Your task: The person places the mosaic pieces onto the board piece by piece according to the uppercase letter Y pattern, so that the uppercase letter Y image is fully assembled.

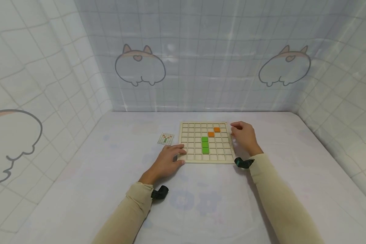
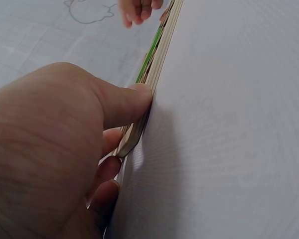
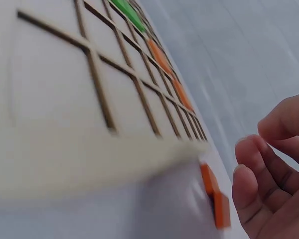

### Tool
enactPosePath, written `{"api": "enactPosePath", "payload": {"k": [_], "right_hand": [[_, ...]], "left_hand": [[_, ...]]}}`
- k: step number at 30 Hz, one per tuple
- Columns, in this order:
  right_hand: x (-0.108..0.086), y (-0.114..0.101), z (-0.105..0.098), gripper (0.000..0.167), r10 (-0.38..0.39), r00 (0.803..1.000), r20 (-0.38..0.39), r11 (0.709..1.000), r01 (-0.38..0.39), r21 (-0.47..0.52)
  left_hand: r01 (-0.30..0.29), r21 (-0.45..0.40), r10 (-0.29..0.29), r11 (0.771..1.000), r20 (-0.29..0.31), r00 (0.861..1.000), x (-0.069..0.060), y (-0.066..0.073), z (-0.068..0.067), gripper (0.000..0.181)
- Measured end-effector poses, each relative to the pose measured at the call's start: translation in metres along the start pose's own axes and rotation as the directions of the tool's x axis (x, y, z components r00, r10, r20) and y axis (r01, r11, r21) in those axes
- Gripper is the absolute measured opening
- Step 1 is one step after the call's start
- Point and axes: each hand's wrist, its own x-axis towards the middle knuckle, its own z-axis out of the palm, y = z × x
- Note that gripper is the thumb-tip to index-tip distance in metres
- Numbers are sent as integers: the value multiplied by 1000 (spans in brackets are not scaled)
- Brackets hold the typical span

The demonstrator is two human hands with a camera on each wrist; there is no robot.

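A square wooden grid board (image 1: 190, 157) lies flat on the table. In its cells sit a column of green tiles (image 1: 205, 144) and a diagonal of two orange tiles (image 1: 211, 134). My left hand (image 1: 167, 159) holds the board's near left corner, thumb on the front edge and fingers at the left side. Just off the board's right edge is my right hand (image 1: 244, 135), its fingers loosely bent; I see nothing between them in the right wrist view. Close by those fingers, loose orange tiles (image 3: 222, 211) lie on the table beside the board.
Left of the board lies a small card (image 1: 166, 138) printed with a grid and a Y-shaped orange and green pattern. A pale cloth covers the table (image 1: 201, 217). Grid-patterned curtains (image 1: 213, 67) with cartoon animals enclose the back and both sides.
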Motion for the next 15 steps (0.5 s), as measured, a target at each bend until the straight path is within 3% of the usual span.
{"api": "enactPosePath", "payload": {"k": [5,15], "right_hand": [[-1,6,-18,34,36,998,-43,999,-37,-23],[0,26,-34,35,105,994,13,991,-103,-85]], "left_hand": [[2,-14,-2,1000,-2,1000,-1,2,-1,34],[-10,-5,10,1000,-2,1000,-1,0,0,34]]}}
